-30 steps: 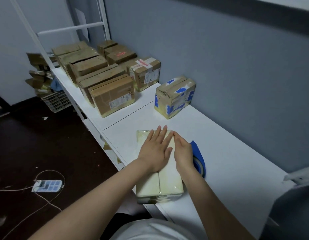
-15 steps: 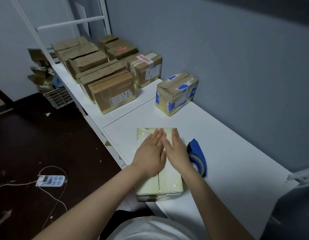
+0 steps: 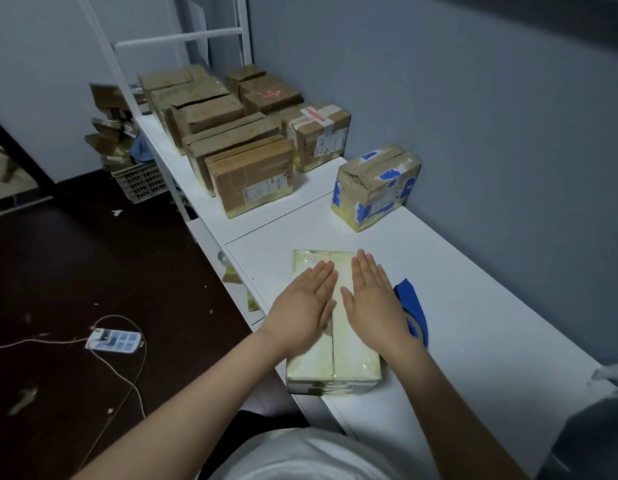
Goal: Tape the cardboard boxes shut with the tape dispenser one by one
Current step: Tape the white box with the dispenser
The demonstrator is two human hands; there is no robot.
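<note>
Both hands lie flat, fingers straight, on the taped box at the surface's near edge: left hand, right hand. The blue dispenser sits just right of the box.

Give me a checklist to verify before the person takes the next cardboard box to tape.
1. Hands free: ok. Left hand and right hand lie flat on the pale, tape-wrapped cardboard box, holding nothing.
2. Top seam taped: ok, glossy tape covers it.
3. Box fully on white table: not ok, near left corner seems to overhang the edge.
4. Blue tape dispenser at hand: ok, lies beside the right hand.
5. Tape left on roll: cannot tell.
6. Next box: ok, brown cardboard box with blue patches stands apart, near the wall.
</note>
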